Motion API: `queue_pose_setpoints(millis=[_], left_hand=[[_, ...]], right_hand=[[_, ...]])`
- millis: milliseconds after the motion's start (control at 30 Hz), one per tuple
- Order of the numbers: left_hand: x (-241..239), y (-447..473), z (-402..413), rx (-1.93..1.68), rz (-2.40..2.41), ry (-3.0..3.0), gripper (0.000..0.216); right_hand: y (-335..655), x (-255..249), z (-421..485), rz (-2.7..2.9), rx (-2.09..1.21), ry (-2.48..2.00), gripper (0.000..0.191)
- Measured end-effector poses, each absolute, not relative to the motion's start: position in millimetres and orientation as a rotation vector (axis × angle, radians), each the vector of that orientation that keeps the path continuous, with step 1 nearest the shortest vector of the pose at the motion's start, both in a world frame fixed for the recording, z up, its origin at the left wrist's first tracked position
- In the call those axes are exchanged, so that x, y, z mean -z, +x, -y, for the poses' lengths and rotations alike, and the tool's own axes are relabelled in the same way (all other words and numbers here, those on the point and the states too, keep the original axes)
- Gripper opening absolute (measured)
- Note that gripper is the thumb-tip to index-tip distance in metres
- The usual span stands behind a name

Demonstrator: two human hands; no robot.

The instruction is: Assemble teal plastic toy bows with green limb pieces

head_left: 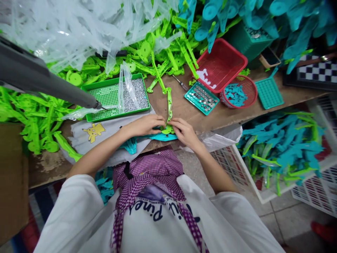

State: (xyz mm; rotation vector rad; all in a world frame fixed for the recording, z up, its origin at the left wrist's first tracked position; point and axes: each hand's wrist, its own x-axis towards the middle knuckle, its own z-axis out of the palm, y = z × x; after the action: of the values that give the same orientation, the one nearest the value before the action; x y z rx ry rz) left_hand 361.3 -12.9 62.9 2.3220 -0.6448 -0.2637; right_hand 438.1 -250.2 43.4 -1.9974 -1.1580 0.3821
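Closest to the camera are a white shirt (79,218) and a purple checked apron (155,172). Beyond them, both hands meet at the near edge of the wooden table (226,112). The left hand (147,124) and the right hand (184,131) have their fingers pinched together on the round end of a green plastic part (169,105), a long flat strip that points away toward the far side. Its round end lies on a teal part (163,137), which rests at the near edge.

Just left of the hands a grey cloth (94,131) with a yellow figure hangs over the edge. Behind it is a green perforated tray (105,95) holding small shiny screws (134,93), with a clear bag (126,82) partly covering them. A grey bar (39,77) crosses in front of the left end of the tray.

To the right of the strip there are a teal tray of round metal discs (201,98), a screwdriver (180,82), a square red mesh basket (223,59) and a round red basket (247,88) with teal pieces. Heaps of green parts (37,119) and crumpled clear bags (79,28) fill the far left side. Beside the table at the right, a white crate (237,168) holds teal and green parts.
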Motion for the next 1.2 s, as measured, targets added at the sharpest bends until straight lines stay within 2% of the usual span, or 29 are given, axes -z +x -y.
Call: queue_pose_setpoints(millis=[333, 633, 800, 1000, 1200], left_hand=[[-67, 362, 12, 0.293, 0.636, 2.322, 0.030], [-63, 363, 11, 0.292, 0.614, 2.306, 0.026], [-61, 364, 11, 0.286, 0.591, 2.295, 0.027], [-63, 363, 11, 0.278, 0.575, 2.268, 0.027], [-63, 362, 10, 0.267, 0.584, 2.267, 0.028]], right_hand=[[441, -49, 240, 1.194, -0.366, -2.198, 0.035], [455, -45, 242, 0.937, -0.468, -1.945, 0.025], [464, -54, 215, 0.686, -0.341, -1.933, 0.023], [480, -82, 173, 0.698, -0.195, -1.811, 0.025], [468, -55, 212, 0.714, -0.240, -1.956, 0.018]])
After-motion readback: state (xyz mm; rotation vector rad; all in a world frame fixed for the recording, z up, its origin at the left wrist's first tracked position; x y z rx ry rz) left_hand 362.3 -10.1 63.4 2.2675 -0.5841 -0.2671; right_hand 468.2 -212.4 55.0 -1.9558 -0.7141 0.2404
